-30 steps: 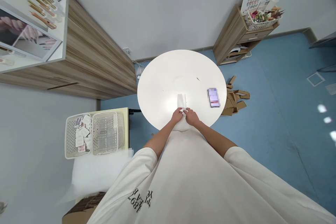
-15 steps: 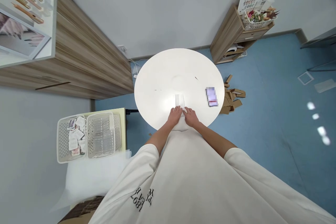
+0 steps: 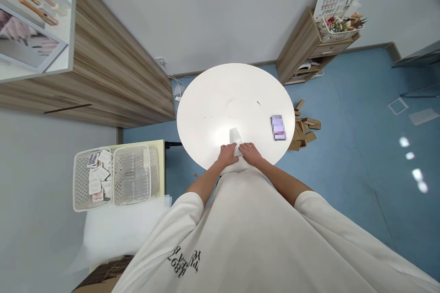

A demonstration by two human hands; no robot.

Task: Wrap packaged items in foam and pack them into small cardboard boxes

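Observation:
A small white wrapped piece [image 3: 235, 135], pale and soft-edged like foam sheet or a flat packet, lies near the front edge of the round white table [image 3: 206, 91]. What is inside it, if anything, is hidden. My left hand [image 3: 227, 155] grips its near left side with curled fingers. From the right, my right hand [image 3: 250, 153] has its fingertips closed on the near end. Both hands are close together, just in front of my shirt. To their right a phone-like thing with a blurred purple screen [image 3: 278, 127] rests on the table.
Two white baskets [image 3: 92, 181] with cards and clear packets stand on a side table at left. Translucent sheeting [image 3: 117, 229] hangs below them. Flattened cardboard [image 3: 302, 132] lies on the floor at right. A wooden cabinet [image 3: 123, 64] stands at left.
The white piece has turned, its far end now slanting left. My left hand has shifted slightly left and nearer, with its fingers more curled; the right hand has moved slightly.

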